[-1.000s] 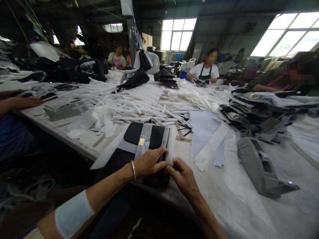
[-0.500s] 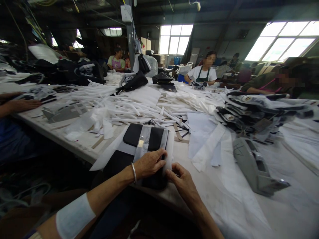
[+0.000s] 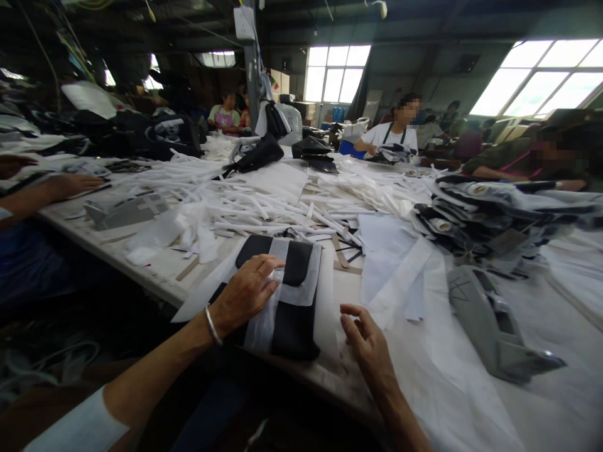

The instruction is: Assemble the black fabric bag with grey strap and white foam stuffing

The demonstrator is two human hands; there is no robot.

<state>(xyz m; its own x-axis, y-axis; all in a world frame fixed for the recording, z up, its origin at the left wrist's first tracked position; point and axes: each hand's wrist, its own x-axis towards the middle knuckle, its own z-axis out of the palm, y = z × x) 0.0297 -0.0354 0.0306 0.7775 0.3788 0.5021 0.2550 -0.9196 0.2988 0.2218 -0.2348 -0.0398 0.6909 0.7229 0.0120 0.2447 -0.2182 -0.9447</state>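
- Lying flat at the table's near edge, the black bag (image 3: 294, 329) has translucent strips (image 3: 259, 326) across its front.
- Bent over the bag's middle, the left hand (image 3: 247, 292) rests with fingers half curled; whether they pinch anything is hidden.
- Just right of the bag, the right hand (image 3: 365, 333) is loosely cupped, thumb and fingers apart, holding nothing.
- Under the bag, a white sheet (image 3: 326, 295) sticks out on both sides over the table (image 3: 347, 285).
- Beyond lie heaped white strips (image 3: 249, 204); farther right, a grey tape dispenser (image 3: 475, 326) stands near stacked dark pieces (image 3: 490, 232).
- At far left, a co-worker's hand (image 3: 73, 185) reaches onto the table.
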